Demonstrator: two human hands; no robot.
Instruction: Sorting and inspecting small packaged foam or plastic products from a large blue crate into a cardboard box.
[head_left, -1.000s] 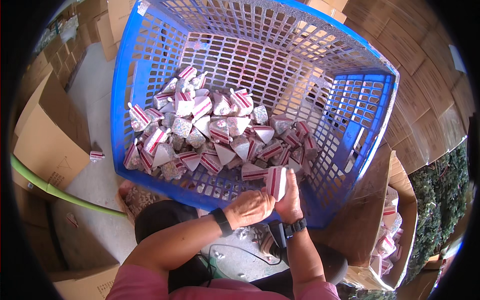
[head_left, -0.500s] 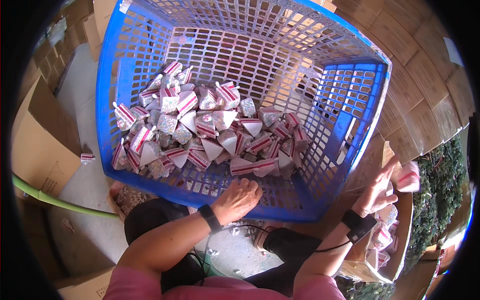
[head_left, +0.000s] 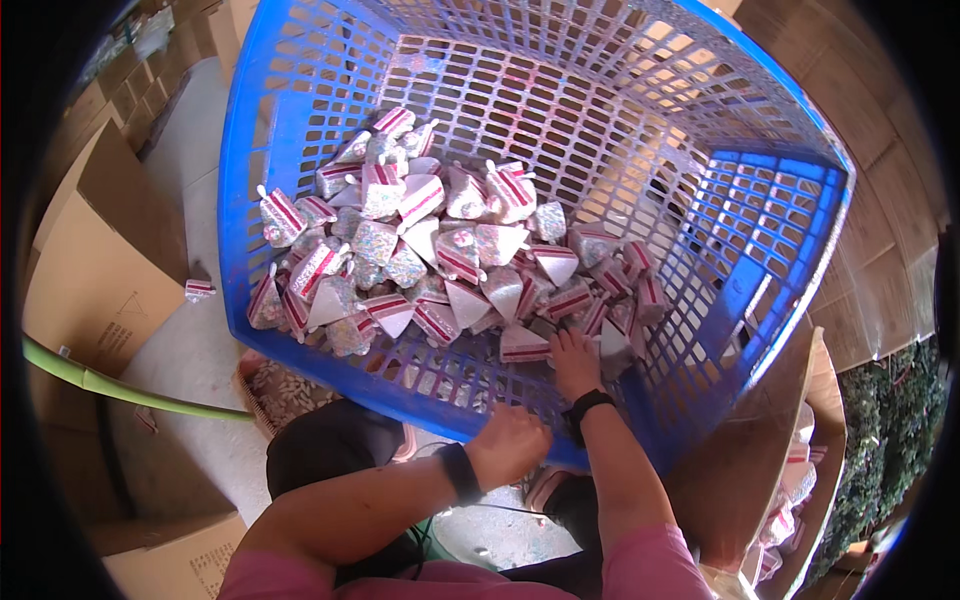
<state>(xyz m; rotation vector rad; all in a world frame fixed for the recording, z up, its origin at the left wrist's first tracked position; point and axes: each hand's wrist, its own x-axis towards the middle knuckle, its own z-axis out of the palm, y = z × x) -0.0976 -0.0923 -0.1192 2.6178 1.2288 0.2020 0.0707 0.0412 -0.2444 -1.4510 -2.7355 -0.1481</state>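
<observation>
Cake-slice ornaments, white and glittery with dark pink stripes and some with hanging loops, lie heaped in a big blue plastic basket. My right hand reaches over the basket's near side, fingers stretched out onto the pile. Beside those fingers lies one striped slice; no firm hold on it shows. At the near rim my left hand is closed, knuckles up. Whatever its fingers may hold is hidden.
More slices fill an open carton at the right, near green artificial foliage. Another carton stands at left. A green hose-like tube crosses there, and one loose slice lies outside the basket.
My right hand has swung left from above the right carton into the basket, and the slice beside it has left its fingers. My left hand stays closed near the rim. The view has shifted.
</observation>
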